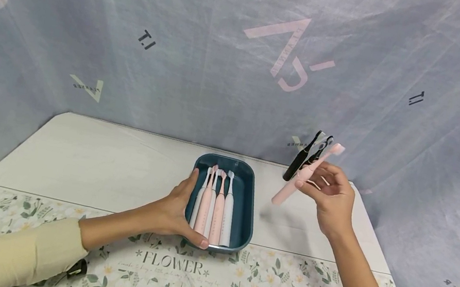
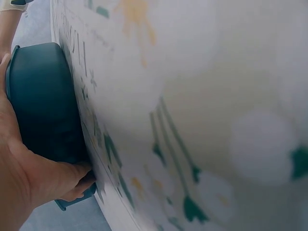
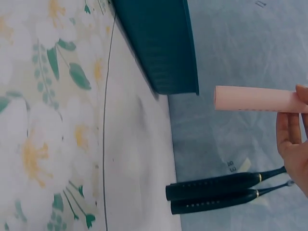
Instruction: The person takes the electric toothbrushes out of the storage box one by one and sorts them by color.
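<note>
A pink electric toothbrush (image 1: 304, 174) is pinched by its handle between the thumb and fingers of my right hand (image 1: 337, 198). It is raised above the table, tilted, bristles up. Several pink and white electric toothbrushes (image 1: 217, 213) lie side by side in a dark teal tray (image 1: 248, 215), heads toward the back. My left hand (image 1: 176, 209) grips the tray's left side, thumb at the near rim; in the left wrist view its fingers curl against the tray wall (image 2: 45, 106). Black electric toothbrushes (image 3: 216, 187) stand upright beyond my right hand, partly hidden in the head view.
Under the tray lies a white table (image 1: 122, 158), its near part covered by a flower-printed cloth (image 1: 140, 278). A grey-blue printed curtain (image 1: 197, 60) hangs behind and along the sides. The tray's right side shows bare floor beside the toothbrushes.
</note>
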A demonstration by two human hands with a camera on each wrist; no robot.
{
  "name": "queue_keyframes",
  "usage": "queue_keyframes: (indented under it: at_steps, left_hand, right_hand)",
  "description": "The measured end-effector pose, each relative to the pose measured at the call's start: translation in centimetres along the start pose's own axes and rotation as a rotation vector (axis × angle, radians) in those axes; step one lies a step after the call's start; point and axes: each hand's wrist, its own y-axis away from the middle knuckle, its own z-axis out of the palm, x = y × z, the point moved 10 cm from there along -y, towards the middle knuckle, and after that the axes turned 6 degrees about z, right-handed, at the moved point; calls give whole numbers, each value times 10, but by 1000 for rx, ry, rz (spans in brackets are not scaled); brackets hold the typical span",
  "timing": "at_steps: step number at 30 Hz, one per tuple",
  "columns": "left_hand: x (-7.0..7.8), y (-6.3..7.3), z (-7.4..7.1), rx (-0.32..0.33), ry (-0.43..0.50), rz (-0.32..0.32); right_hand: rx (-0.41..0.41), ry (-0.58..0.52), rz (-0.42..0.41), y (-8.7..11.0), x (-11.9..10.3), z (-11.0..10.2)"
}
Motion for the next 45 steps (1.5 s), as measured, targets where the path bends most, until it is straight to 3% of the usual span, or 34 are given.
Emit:
queue_keyframes:
  at_steps: [18,24,30,45]
  left_hand:
    - [6,1,-4,-15,-49,39]
    - [6,0,-4,-14,-43,43]
    - [5,0,-3,-19,-45,30]
    - [2,-3,-1,-23,-11,29]
  right_hand:
    - [68,11,5,-4,-4,-24]
    - [115,89,8,-9,-5,-40]
    - [177,100,3,-18,-4,-62]
    - [274,217,44,-36,11,-103]
